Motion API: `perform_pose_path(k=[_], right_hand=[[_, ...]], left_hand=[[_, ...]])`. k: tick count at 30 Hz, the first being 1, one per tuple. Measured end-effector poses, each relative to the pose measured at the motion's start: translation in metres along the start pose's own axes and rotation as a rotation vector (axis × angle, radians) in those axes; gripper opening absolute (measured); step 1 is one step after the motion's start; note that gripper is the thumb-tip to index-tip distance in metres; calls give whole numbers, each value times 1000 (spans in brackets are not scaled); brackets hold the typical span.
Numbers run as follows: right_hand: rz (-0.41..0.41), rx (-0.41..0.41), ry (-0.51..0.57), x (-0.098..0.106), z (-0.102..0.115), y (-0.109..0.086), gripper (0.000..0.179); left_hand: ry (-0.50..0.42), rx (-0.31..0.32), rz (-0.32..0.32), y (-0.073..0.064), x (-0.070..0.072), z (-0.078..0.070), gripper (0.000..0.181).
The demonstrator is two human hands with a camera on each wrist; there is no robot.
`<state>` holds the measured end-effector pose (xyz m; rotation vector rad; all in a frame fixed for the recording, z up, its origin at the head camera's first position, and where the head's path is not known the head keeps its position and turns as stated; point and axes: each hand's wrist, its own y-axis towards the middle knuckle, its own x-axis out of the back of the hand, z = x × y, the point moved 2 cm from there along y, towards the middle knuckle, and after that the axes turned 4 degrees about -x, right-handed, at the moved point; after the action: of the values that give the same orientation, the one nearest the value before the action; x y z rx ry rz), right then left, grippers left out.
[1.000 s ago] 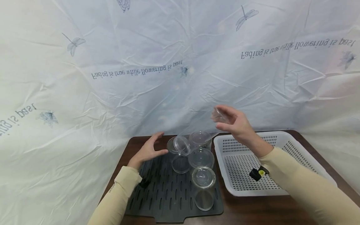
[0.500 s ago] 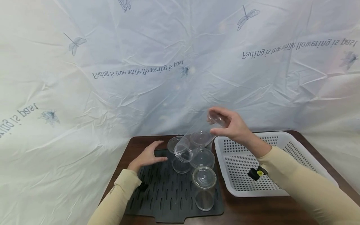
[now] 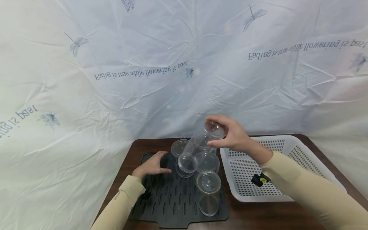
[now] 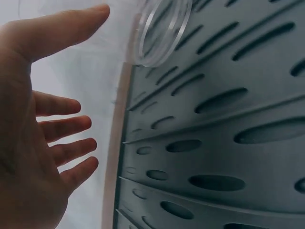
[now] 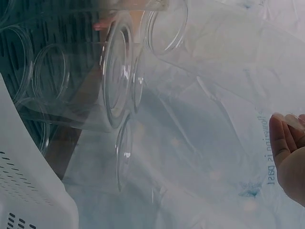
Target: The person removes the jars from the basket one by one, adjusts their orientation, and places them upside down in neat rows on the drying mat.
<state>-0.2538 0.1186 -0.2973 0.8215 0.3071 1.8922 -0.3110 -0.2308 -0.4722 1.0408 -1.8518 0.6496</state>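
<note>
High over the back right of a black slotted mat [image 3: 166, 195], my right hand [image 3: 233, 134] grips one end of a tall clear jar [image 3: 191, 145]. The jar slants down to the left, its rimmed end lowest. Several similar clear jars stand upright on or behind the mat: a front one [image 3: 208, 198], a middle one [image 3: 211, 161] and a back-left one [image 3: 179, 147] among them. My left hand [image 3: 150, 164] hovers at the mat's left, thumb and fingers spread, holding nothing. A rimmed end of a clear jar [image 4: 178, 31] shows beyond that thumb in the left wrist view.
A white perforated basket [image 3: 230, 179] sits right of the mat, under my right forearm. Both rest on a dark brown wooden table [image 3: 244, 217]. Behind hangs a pale printed sheet [image 3: 161, 102], close to the table's back edge.
My right hand has moved left and down with the jar, which now tilts more steeply, its rimmed end lower. My left hand has sunk slightly, still apart from the jars.
</note>
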Motion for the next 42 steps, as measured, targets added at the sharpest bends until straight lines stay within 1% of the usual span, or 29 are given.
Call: perform_pose_path(k=[4, 9, 15, 22, 30, 36, 42], right_hand=[[22, -25, -42, -5, 2, 1, 75], [38, -13, -69, -11, 4, 5, 75], [69, 2, -78, -16, 6, 8, 75], [77, 34, -164, -23, 7, 10, 76], [121, 55, -169, -32, 5, 13, 76], [155, 77, -208, -39, 4, 13, 75], [207, 106, -277, -51, -1, 14, 74]], left_hand=[[31, 5, 6, -1, -5, 0, 94], [81, 30, 17, -1, -10, 4, 96], [101, 51, 42, -2, -16, 7, 98], [131, 65, 65, -3, -22, 10, 99], [165, 68, 84, -3, -28, 15, 100], [162, 60, 81, -3, -31, 15, 100], [176, 77, 85, -3, -33, 15, 99]])
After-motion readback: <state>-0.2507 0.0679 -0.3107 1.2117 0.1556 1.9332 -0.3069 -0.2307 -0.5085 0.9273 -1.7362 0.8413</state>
